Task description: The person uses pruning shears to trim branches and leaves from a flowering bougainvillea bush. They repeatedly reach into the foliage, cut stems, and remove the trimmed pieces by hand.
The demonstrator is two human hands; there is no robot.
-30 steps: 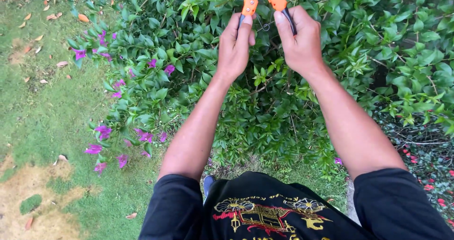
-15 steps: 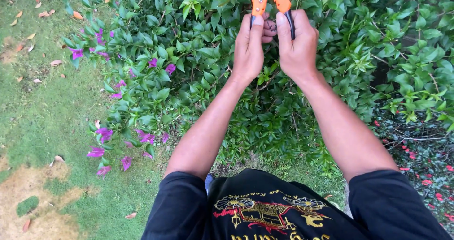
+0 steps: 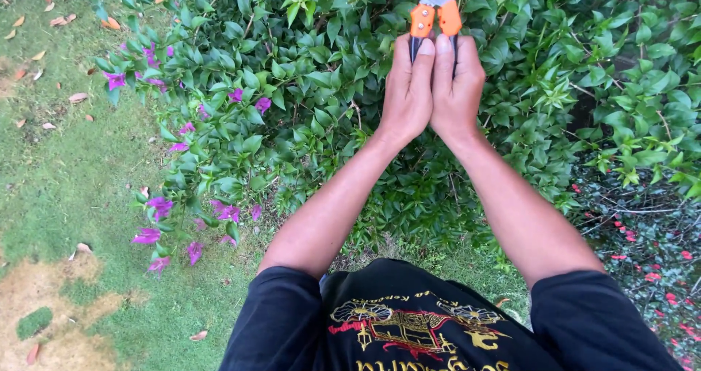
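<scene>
The hedge shears (image 3: pixel 434 9) sat over the bush (image 3: pixel 307 86), handles clamped betw. the 2 hands. Left hand (image 3: pixel 409 93) gripped the left handle, right hand (image 3: pixel 458 90) the right; fingers curled tight, thumbs laid up along the black grips, both hands pressed side by side & touching. Shears' long axis ran away from the person, blades pointing into the bush top, cut off by the frame edge. Handles squeezed together. Looked like: grey metal at the pivot, 2 orange collars, black grips below. Purple flowers (image 3: pixel 157 207) hung at the bush's left edge.
</scene>
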